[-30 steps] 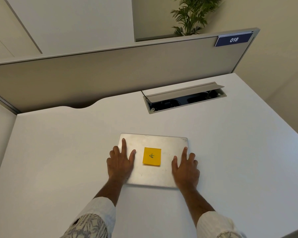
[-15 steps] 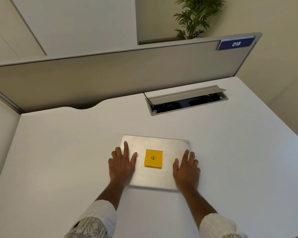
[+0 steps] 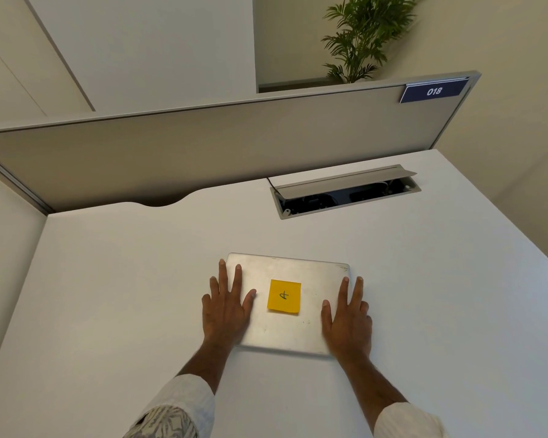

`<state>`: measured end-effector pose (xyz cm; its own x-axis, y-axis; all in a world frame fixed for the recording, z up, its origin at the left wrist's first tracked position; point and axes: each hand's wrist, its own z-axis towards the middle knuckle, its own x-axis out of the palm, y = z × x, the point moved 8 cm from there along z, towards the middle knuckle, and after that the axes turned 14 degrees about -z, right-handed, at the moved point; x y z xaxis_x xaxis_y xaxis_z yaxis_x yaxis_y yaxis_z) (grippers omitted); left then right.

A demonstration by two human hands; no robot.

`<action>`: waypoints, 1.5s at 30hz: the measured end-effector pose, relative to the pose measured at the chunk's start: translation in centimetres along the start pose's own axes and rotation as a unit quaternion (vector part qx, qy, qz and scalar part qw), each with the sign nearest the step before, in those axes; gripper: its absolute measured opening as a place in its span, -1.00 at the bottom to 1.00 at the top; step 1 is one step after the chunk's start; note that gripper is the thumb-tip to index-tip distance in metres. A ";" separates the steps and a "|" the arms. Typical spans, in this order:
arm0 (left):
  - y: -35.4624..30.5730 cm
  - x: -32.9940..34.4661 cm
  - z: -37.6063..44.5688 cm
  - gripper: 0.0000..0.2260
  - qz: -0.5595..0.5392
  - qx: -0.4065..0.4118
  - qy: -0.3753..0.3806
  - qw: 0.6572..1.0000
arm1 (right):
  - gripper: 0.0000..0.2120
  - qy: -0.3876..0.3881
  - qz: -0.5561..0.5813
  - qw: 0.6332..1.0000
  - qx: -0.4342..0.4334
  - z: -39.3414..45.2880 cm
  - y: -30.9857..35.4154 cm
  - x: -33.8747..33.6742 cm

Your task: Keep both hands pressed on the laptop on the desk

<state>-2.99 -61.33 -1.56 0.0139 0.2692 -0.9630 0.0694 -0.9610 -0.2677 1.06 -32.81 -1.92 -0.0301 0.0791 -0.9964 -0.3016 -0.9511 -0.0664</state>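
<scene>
Both of your hands have slid a little farther up the lid since the earlier frames, the fingers stretching toward its far edge, while the laptop itself has kept its place on the desk. From the head camera, the only view, the closed silver laptop (image 3: 287, 330) lies flat on the white desk (image 3: 114, 279) straight ahead of you, its long axis running left to right, with a yellow sticky note (image 3: 284, 296) stuck at the middle of the lid. Your left hand (image 3: 226, 309) rests palm down on the left end of the lid, fingers straight and slightly spread, the outer ones reaching past the left edge onto the desk; it grips nothing. Your right hand (image 3: 348, 320) mirrors it on the right end, flat and extended, its outer fingers over the right edge, also holding nothing. Neither hand is nearer than the other: each sits level with the note between them, fingers pointing away from you across the short axis, so the far edge lies just beyond the fingertips and the near edge under your wrists. Both forearms come in from below, sleeves pushed up. Farther back, an open cable hatch (image 3: 345, 192) sits well apart from the laptop, with the partition panel (image 3: 203, 147) behind it.
</scene>
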 end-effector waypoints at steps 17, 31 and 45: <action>-0.2 -0.5 -0.1 -0.33 0.004 -0.035 0.018 0.999 | -0.36 0.060 0.000 0.998 0.020 0.2 -0.2 0.3; 0.4 -0.4 1.0 -0.37 -0.059 -0.079 0.019 0.995 | -0.35 0.082 0.033 0.996 0.018 0.8 0.1 1.1; 1.3 0.3 1.2 -0.36 -0.211 -0.074 0.017 0.974 | -0.38 0.049 0.093 0.994 0.032 1.1 -0.6 0.9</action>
<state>-4.12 -62.58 -2.19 -0.0142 0.6430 -0.7657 0.2198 -0.7450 -0.6297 0.18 -31.84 -2.73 0.0010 -0.1290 -0.9916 -0.3596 -0.9254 0.1200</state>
